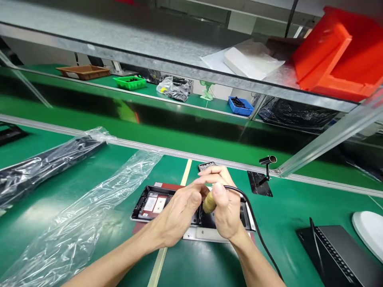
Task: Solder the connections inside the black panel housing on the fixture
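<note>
An open tray [155, 205] lies centre on the bench [209, 263], plastic wrap [89, 215] left, ribbed panel [338, 251] right.

A green workbench [44, 175] fills the room, crossed by a metal rail [167, 151]. Above it runs a grey metal shelf [125, 36] carrying a red bin [338, 56]. Behind stands a second green bench [179, 99] with small trays.

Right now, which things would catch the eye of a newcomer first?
Mid-bench, the right hand grips a corded tool with a yellowish handle over an opened black device tray; the left hand meets it there. A bright red bin sits on the upper-right shelf, and clear plastic bags sprawl left.
</note>
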Demonstrator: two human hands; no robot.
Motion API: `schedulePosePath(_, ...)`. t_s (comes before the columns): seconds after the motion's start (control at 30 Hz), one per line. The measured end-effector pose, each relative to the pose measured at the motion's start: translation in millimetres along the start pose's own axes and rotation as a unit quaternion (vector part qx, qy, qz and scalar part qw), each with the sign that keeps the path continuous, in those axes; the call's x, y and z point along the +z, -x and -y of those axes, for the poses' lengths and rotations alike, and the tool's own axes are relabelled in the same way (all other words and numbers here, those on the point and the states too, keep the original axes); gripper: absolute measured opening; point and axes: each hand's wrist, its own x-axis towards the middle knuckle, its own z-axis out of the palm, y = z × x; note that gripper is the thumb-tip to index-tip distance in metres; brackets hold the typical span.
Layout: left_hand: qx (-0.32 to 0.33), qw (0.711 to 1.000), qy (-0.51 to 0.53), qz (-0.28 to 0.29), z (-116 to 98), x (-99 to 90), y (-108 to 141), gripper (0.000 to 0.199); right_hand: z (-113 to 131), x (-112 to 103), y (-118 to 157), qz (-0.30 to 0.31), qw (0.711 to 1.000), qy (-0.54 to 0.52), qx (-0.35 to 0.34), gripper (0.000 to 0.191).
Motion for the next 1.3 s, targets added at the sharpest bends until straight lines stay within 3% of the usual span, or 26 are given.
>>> schedulePosePath(0.27, -0.012, 0.988, 0.125, -0.086, 2, 38.7, -25, 0.066, 2, -12, -9, 0.011, 0.992, 0.121, -0.034, 0.040)
schedulePosePath(0.53, 0.010, 0.971, 0.180, -0.158, 1, 47.6, -34, 0.055, 5, -17, -12, 0.027, 0.990, 0.127, -0.053, 0.035)
schedulePosePath(0.8, 0.040, 0.955, 0.200, -0.217, 2, 56.3, -31, 0.064, 7, -13, -11, 0.027, 0.991, 0.124, -0.051, 0.030)
schedulePosePath(1.07, 0.074, 0.955, 0.188, -0.218, -3, 57.0, -34, 0.074, 4, -11, -14, 0.024, 0.993, 0.094, -0.064, 0.029)
schedulePosePath(1.3, 0.007, 0.958, 0.189, -0.215, 4, 59.3, -28, 0.075, 7, -11, -14, 0.036, 0.993, 0.091, -0.067, 0.025)
